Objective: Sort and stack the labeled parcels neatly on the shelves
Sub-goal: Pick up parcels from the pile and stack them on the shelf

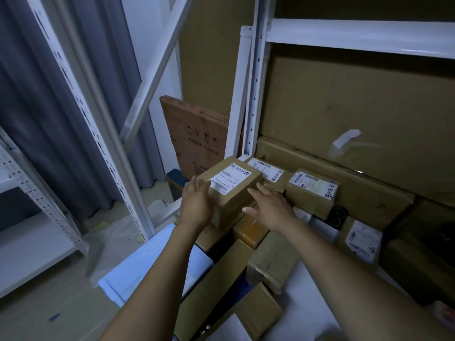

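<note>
The left hand [197,205] and right hand [270,209] press straight fingers against the labeled box [232,184], probably squaring it on the pile; next it needs a gentle release.

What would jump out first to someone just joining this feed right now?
Both hands at the centre: the left hand presses flat against a labelled box topping a pile of parcels, the right hand open at its other side. Behind, a large flat carton fills the white shelf frame, and a pale blue mailer lies lower left.
</note>
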